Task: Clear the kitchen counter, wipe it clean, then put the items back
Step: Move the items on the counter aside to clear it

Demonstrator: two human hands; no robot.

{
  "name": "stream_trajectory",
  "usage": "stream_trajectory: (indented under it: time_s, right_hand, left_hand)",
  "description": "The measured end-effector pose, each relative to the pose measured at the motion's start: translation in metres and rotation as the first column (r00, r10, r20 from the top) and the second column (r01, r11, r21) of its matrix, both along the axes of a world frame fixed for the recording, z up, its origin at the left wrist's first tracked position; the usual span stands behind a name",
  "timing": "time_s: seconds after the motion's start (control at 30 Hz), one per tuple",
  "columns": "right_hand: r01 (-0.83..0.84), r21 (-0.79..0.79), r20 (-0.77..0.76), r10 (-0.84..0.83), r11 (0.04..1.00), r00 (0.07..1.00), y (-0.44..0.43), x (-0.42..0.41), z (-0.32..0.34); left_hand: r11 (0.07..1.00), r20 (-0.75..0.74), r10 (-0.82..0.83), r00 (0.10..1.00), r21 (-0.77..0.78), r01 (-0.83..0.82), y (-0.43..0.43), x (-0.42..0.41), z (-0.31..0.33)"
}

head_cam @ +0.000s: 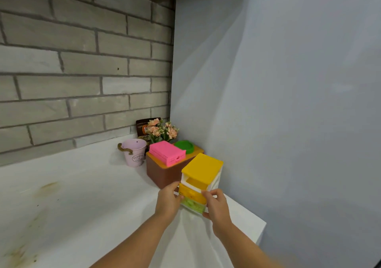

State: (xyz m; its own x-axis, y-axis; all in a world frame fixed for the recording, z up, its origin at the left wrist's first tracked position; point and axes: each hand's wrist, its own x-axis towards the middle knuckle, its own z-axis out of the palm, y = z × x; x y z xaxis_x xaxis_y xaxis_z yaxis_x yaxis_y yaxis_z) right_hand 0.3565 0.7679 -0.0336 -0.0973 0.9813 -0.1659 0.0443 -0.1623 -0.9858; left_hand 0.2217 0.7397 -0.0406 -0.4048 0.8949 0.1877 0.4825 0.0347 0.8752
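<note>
Head view. My left hand [169,200] and right hand [216,205] hold a small drawer unit [203,169] between them. The left fingers curl against its left side. The right thumb and fingers pinch its right front corner. Neither hand is open, and neither carries anything else.

The unit stands upright, long axis vertical, yellow top uppermost, straight ahead of both hands and equally near to each. Its base sits low at the bench [82,185], close to the bench's right end. I cannot tell whether it rests there or is just lifted.

The wall [288,102] is just beyond my right hand. Just past my fingertips is a brown box [162,174] carrying a pink box [167,153] and a green lid [184,146]. A pink bucket [135,152] and flowers [161,130] stand behind it.

Brownish stains [48,185] lie well to the left of my left hand, so I judge the wiping is not done. The only free way out is up and towards me or leftwards.
</note>
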Motion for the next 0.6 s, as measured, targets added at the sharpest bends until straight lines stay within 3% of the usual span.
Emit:
stream_trajectory:
  time_s: [0.23,0.6]
  right_hand:
    - [0.1,0.059,0.064,-0.103,0.993,0.993,0.021,-0.032,-0.004]
    - [0.18,0.029,0.102,-0.182,0.983,0.978,0.042,-0.062,-0.007]
  left_hand:
    - [0.999,0.106,-0.046,0.993,-0.023,0.048,0.02,-0.01,-0.003]
    - [0.981,0.131,-0.112,0.985,-0.141,0.13,0.025,-0.029,-0.007]
